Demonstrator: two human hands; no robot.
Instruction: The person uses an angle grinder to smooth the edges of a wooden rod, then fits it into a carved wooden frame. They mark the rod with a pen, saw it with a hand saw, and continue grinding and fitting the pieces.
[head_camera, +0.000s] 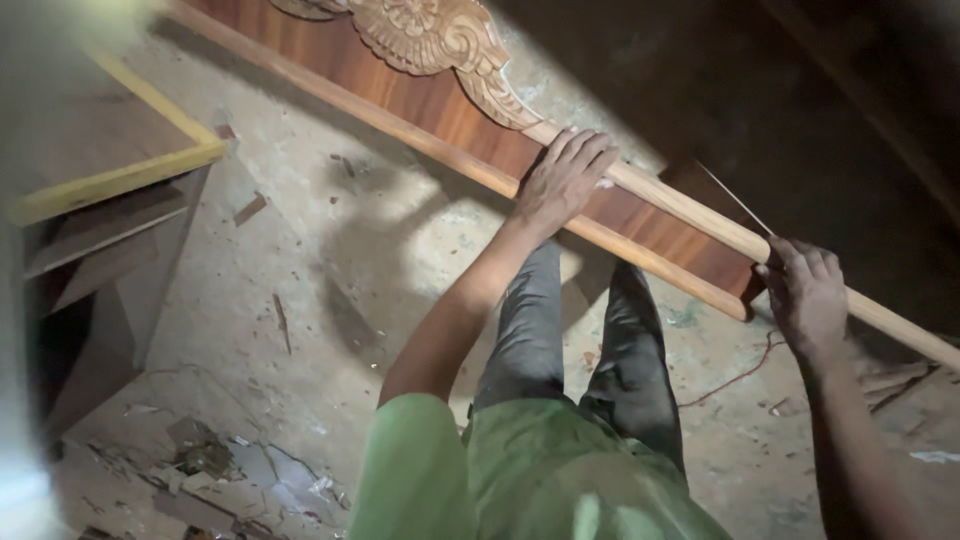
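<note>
green shirt (520, 470) and grey trousers (575, 330) fill the near view. left hand (562, 180) lies flat, fingers spread, on a wooden rail (690, 212) along a brown panel (420, 105) leaning over the dusty floor (330, 260). right hand (808, 295) is clenched round the rail's right end, beside a thin stick (735, 198). with only a flat palm steadying it, the rail could slide off the panel edge.

Dusty concrete floor (330, 290); yellow-edged cabinet (110, 180) at left edge; scrap pile (220, 470) toward bottom-left corner; red wire (735, 375) lying near right edge.
</note>
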